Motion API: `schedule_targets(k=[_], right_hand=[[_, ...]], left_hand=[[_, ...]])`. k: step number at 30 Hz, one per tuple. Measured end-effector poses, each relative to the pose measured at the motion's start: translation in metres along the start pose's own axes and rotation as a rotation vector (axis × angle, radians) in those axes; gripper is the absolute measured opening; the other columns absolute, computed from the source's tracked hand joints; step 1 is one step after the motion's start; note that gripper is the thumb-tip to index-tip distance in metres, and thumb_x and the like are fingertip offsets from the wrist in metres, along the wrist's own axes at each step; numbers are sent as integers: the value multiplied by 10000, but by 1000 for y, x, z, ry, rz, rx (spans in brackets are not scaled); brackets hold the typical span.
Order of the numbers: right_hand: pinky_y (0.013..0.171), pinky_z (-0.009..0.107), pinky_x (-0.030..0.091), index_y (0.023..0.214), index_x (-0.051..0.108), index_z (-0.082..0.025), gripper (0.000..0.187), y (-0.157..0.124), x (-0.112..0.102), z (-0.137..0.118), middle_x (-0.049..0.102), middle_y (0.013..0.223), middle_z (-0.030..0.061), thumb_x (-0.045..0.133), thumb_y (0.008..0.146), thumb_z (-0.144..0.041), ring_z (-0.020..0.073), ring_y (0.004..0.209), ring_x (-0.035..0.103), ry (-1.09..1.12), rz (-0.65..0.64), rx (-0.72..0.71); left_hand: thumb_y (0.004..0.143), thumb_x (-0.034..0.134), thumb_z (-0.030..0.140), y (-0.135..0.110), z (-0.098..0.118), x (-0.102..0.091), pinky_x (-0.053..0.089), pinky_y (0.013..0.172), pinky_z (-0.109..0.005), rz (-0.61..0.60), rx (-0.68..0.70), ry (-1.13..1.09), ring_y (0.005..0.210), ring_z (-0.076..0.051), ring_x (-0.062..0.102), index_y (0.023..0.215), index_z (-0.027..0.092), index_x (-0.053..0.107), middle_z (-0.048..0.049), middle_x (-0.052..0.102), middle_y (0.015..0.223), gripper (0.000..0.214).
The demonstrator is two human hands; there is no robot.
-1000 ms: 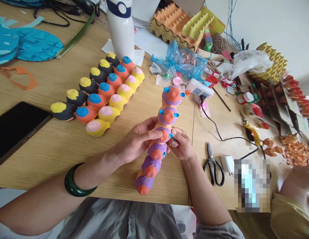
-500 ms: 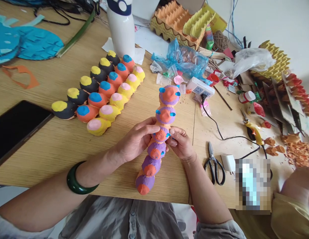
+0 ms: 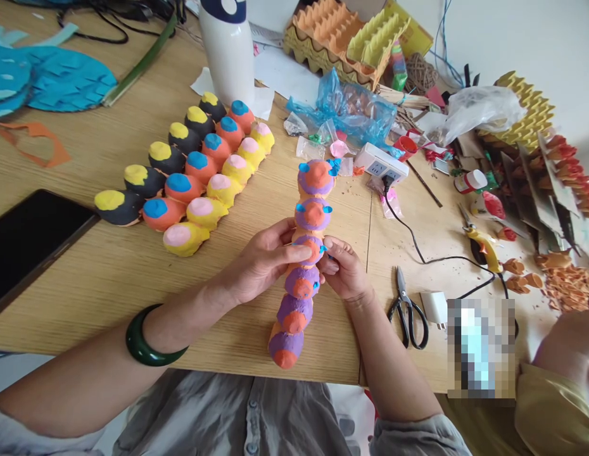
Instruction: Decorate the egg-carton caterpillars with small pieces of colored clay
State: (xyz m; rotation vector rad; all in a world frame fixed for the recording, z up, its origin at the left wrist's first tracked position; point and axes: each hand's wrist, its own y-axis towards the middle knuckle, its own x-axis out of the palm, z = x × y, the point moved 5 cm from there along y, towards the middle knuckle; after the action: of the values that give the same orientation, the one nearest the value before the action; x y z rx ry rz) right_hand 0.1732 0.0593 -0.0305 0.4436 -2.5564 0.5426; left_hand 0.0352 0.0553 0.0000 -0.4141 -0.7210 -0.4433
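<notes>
A purple and orange egg-carton caterpillar (image 3: pixel 308 237) with small blue bits stuck on its bumps lies lengthwise on the wooden table (image 3: pixel 109 278). My left hand (image 3: pixel 261 261) grips its middle from the left, thumb over the third bump. My right hand (image 3: pixel 342 271) pinches the same bump from the right, fingers closed at a small blue piece. A green bangle (image 3: pixel 145 339) is on my left wrist.
Three painted carton rows (image 3: pixel 190 171) lie to the left, a dark tablet (image 3: pixel 26 244) at the left edge. Scissors (image 3: pixel 408 310), a white charger, a power strip (image 3: pixel 380 164) with a black cable, a white bottle (image 3: pixel 228 47), egg trays and craft scraps sit behind and right. Another person's arm (image 3: pixel 570 354) is at the lower right.
The caterpillar has turned a little, its near end swinging right and its head end left. Both hands stay on its middle bump.
</notes>
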Motion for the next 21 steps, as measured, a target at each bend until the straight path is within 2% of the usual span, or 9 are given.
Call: schedule_targets(k=[5,8,12,18,21], right_hand=[[406,194,442,642,557,-208,502,1,1,1,337,449,-127,891,763,-563,60,375,384,-19,7,13],[395,194,434,646,544,-213,500,1,2,1,313,447,-134,892,757,-555,53,370,328,-6,12,13],[400,193,440,630,519,-222,508,1,1,0,306,451,-132,891,755,-544,54,386,289,-2,33,-2],[401,182,426,635,556,-211,485,1,2,0,324,453,-127,899,756,-531,53,397,301,-3,23,7],[394,178,414,628,533,-215,498,2,1,0,309,445,-129,898,750,-531,50,389,285,22,31,1]], left_hand=[[791,884,303,2,-1,-6,660,688,-416,52,2,71,733,-239,763,1184,182,649,-40,723,973,474],[803,871,323,3,-3,-5,660,699,-418,9,-28,30,741,-251,774,1171,191,651,-39,735,964,449],[835,844,444,4,-2,-3,660,684,-409,-45,-33,-32,742,-262,772,1106,193,674,-43,742,903,407],[811,885,282,5,-1,-12,654,712,-332,106,27,88,789,-190,727,1091,186,711,-22,733,946,344],[845,868,440,5,-2,-8,651,694,-353,28,11,50,773,-220,745,1084,181,709,-42,734,922,386]])
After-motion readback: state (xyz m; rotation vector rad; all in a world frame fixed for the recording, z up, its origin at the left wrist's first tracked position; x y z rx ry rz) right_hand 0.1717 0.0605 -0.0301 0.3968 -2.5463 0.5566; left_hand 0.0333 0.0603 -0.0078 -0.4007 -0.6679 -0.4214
